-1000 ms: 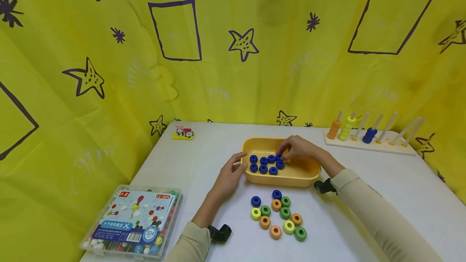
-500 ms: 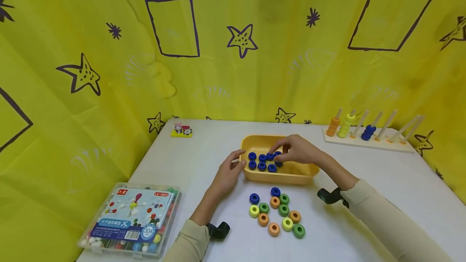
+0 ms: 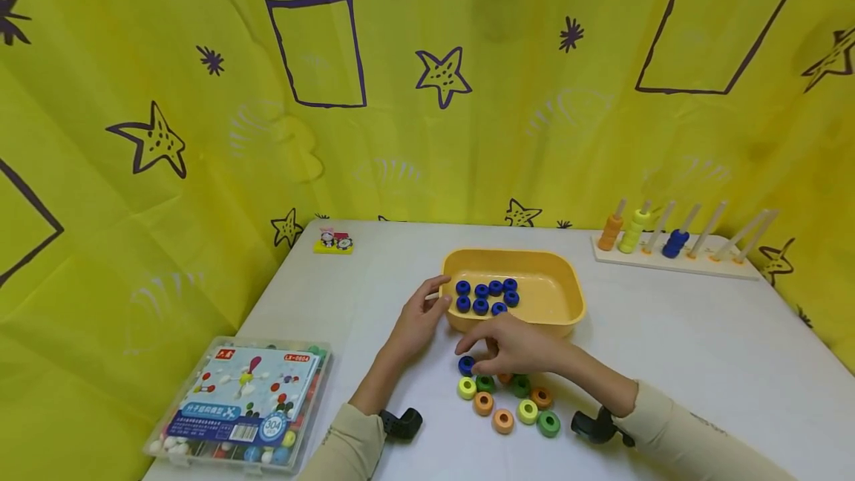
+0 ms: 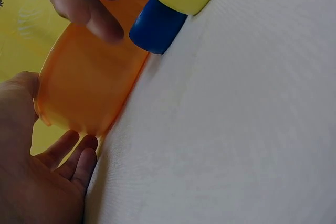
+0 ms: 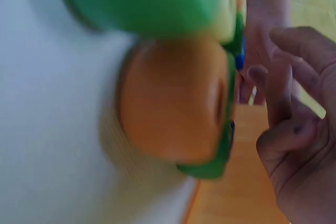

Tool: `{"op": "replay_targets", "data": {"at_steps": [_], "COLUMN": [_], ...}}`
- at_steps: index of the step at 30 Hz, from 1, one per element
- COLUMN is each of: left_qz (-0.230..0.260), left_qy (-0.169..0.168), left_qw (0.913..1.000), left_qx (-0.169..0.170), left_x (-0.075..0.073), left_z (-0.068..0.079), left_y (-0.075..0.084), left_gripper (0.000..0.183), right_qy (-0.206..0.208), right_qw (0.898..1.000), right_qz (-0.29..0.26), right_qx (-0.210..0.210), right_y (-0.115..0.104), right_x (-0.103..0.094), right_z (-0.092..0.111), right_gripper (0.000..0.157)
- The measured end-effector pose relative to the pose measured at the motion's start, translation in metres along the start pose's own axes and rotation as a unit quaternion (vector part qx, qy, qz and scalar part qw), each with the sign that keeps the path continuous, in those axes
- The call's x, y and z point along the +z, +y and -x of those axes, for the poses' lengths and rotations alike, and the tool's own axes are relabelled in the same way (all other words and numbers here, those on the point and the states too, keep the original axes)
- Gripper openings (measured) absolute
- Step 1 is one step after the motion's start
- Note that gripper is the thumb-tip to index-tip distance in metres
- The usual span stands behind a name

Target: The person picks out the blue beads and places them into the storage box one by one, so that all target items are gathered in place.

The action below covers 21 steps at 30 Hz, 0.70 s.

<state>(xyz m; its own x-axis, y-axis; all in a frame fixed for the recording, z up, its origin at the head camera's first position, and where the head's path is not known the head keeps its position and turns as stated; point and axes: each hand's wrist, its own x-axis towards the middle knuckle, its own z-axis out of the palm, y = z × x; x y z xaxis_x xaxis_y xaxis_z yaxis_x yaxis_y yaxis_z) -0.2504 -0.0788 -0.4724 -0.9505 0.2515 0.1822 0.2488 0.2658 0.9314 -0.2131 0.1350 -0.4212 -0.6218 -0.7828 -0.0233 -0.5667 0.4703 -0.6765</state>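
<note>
In the head view, my left hand [image 3: 418, 321] grips the left end of the yellow tray [image 3: 548, 295], thumb and fingers at its rim and wall. Several blue beads [image 3: 480, 306] lie in the tray's left half. My right hand [image 3: 517, 347] hovers in front of the tray, thumb and index finger apart around a blue bead [image 3: 467, 366] on the table. No grip on that bead shows. Near it lie orange beads [image 3: 503, 421], yellow beads [image 3: 528, 412] and green beads [image 3: 549, 424]; the right hand partly hides some. The right wrist view shows its bent fingers [image 5: 281, 90] beside the beads.
A peg board [image 3: 675, 264] with orange, yellow and blue beads on some pegs stands at the back right. A clear case [image 3: 243, 407] of coloured balls lies at the front left. A small yellow-based toy [image 3: 333, 243] sits at the back left.
My right hand has left the blue beads inside the tray and moved toward me, over the loose beads on the table. The left hand stays at the tray's left end.
</note>
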Motion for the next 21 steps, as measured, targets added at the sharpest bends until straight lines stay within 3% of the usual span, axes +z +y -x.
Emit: {"op": "replay_targets", "data": {"at_steps": [8,17,21], "left_qz": [-0.004,-0.003,-0.005], "left_qy": [0.002,0.002,0.003], "left_qw": [1.0000,1.0000,1.0000], "left_qx": [-0.002,-0.002,-0.003], "left_x": [0.000,0.000,0.000], "left_z": [0.000,0.000,0.000], "left_y": [-0.001,-0.001,0.000], "left_gripper": [0.045,0.044,0.044], "right_qy": [0.020,0.031,0.039], "right_qw": [0.999,0.999,0.999], "right_qz": [0.001,0.005,0.002], "right_qx": [0.029,0.026,0.009], "right_y": [0.000,0.002,-0.004], "right_x": [0.011,0.013,0.005], "right_z": [-0.004,-0.005,-0.001], "right_gripper": [0.018,0.013,0.014]}}
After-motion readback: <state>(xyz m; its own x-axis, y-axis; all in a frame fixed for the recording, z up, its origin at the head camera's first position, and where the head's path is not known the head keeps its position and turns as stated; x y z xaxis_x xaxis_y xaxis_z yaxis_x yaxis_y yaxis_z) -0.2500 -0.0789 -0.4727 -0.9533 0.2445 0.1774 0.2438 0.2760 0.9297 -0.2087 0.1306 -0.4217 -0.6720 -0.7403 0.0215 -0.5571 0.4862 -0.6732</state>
